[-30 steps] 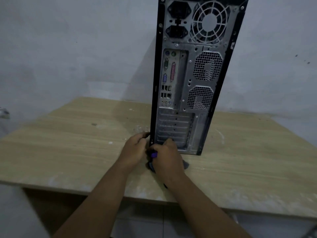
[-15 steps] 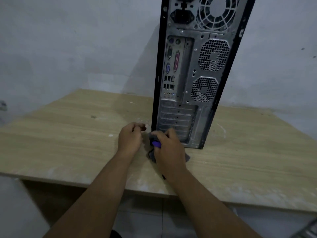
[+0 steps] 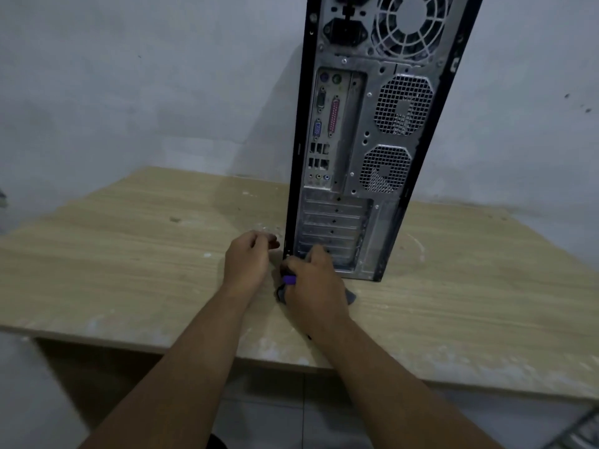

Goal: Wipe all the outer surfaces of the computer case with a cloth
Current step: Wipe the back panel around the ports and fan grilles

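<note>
A grey wall [image 3: 129, 92] backs the wooden table [image 3: 113, 270]. The computer case [image 3: 372, 157] stands upright mid-table, rear panel facing near, its top cut off. The left hand [image 3: 248, 260] sits just left of it, fingers curled on nothing visible. The right hand [image 3: 312, 286] grips the dark cloth [image 3: 350, 298] at the case's near bottom-left corner and hides most of it.

Computer case [image 3: 372, 157] is standing upright, blocking the way to the wall [image 3: 129, 92]. Table [image 3: 129, 254] is lying open on either side. Left hand [image 3: 248, 264] and right hand [image 3: 316, 293], gripping the cloth [image 3: 351, 298], are crowding its near left corner.
</note>
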{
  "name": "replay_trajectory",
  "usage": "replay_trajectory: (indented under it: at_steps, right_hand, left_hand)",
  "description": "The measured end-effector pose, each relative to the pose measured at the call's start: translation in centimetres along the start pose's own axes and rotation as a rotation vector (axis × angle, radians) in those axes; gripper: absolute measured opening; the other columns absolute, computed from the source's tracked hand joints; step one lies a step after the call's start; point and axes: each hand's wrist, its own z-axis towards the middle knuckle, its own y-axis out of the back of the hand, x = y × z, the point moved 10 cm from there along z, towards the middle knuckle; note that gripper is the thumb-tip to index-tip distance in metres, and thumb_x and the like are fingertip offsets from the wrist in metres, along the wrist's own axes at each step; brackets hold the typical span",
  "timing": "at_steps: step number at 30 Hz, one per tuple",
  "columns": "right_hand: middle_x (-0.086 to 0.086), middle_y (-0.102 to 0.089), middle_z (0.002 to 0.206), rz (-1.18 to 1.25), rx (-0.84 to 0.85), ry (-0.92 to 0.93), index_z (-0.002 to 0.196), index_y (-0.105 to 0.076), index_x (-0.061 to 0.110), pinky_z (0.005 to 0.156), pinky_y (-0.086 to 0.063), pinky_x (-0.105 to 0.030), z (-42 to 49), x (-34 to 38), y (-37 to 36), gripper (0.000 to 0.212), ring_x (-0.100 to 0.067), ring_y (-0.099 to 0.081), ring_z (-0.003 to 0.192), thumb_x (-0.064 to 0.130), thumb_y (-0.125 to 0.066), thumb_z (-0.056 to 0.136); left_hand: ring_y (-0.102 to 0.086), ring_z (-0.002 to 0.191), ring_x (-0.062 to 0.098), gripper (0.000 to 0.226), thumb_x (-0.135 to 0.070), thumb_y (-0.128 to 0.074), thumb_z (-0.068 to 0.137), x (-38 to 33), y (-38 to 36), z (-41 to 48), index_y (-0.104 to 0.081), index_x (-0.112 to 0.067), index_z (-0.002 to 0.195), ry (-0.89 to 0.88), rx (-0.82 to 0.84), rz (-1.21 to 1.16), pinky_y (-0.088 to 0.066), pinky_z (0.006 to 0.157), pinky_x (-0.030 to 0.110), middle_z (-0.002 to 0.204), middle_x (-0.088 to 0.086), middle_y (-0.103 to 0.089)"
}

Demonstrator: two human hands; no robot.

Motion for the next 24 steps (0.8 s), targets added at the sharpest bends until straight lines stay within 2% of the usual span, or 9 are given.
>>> replay_trajectory:
  at_steps: [5,9,13,15,17,20,24]
  right_hand:
    - [-0.002,-0.042,0.113,0.118,-0.157,0.119,0.134,-0.056,0.023,0.080,-0.050,-0.032,0.0,0.6,1.7,0.051,-0.017,-0.049,0.099,0.010,-0.060,0.085]
    - [-0.002,-0.039,0.105,0.044,-0.079,0.092,0.122,-0.062,0.019,0.073,-0.048,-0.037,0.4,0.8,0.8,0.041,-0.018,-0.044,0.094,0.008,-0.063,0.082]
    - [-0.002,-0.037,0.107,-0.037,-0.003,0.022,0.113,-0.063,0.020,0.074,-0.041,-0.031,0.2,0.3,0.0,0.026,-0.019,-0.042,0.101,0.022,-0.064,0.087]
    - [0.000,-0.037,0.104,-0.033,-0.032,-0.002,0.102,-0.061,0.024,0.078,-0.043,-0.031,-0.3,0.3,0.2,0.018,-0.016,-0.041,0.099,0.035,-0.056,0.088]
    - [0.003,-0.035,0.101,-0.019,-0.048,-0.057,0.096,-0.054,0.028,0.082,-0.045,-0.033,-0.8,-0.1,0.1,0.020,-0.013,-0.039,0.095,0.044,-0.048,0.086]
    - [0.001,-0.035,0.104,-0.064,-0.084,-0.135,0.102,-0.056,0.025,0.086,-0.046,-0.035,-1.4,-1.3,0.3,0.025,-0.014,-0.039,0.097,0.044,-0.047,0.089]
    - [0.000,-0.035,0.109,-0.015,-0.101,-0.105,0.115,-0.060,0.021,0.086,-0.047,-0.033,-1.2,-1.6,0.6,0.027,-0.014,-0.043,0.096,0.034,-0.053,0.093]
  left_hand:
    - [-0.068,0.094,0.023,0.028,-0.020,-0.049,0.096,0.1,-0.3,0.4,-0.076,-0.014,0.095,0.005,0.007,0.031,-0.056,0.089,0.045,0.095,0.003,-0.075]
    - [-0.069,0.095,0.019,0.031,-0.019,-0.046,0.098,0.0,-0.4,0.1,-0.075,-0.015,0.090,0.034,0.005,-0.004,-0.055,0.087,0.036,0.088,-0.004,-0.074]
    - [-0.070,0.094,0.017,0.032,-0.020,-0.046,0.098,0.0,-0.3,-0.1,-0.073,-0.021,0.080,0.038,0.004,-0.050,-0.054,0.093,0.040,0.087,-0.006,-0.075]
    - [-0.070,0.094,0.016,0.031,-0.023,-0.048,0.097,0.0,-0.4,-0.1,-0.074,-0.023,0.080,0.031,0.011,-0.053,-0.054,0.094,0.042,0.088,-0.006,-0.076]
    - [-0.069,0.094,0.014,0.029,-0.024,-0.050,0.096,0.0,-0.5,-0.2,-0.075,-0.022,0.081,0.026,0.020,-0.056,-0.054,0.095,0.042,0.089,-0.006,-0.076]
    - [-0.069,0.094,0.013,0.027,-0.023,-0.052,0.098,-0.3,-0.6,-0.1,-0.075,-0.020,0.083,-0.005,0.021,-0.047,-0.054,0.093,0.039,0.089,-0.007,-0.075]
    - [-0.066,0.091,0.010,0.030,-0.029,-0.052,0.101,-1.1,-0.8,-0.5,-0.075,-0.016,0.087,-0.053,0.033,-0.015,-0.049,0.082,0.028,0.090,-0.005,-0.073]
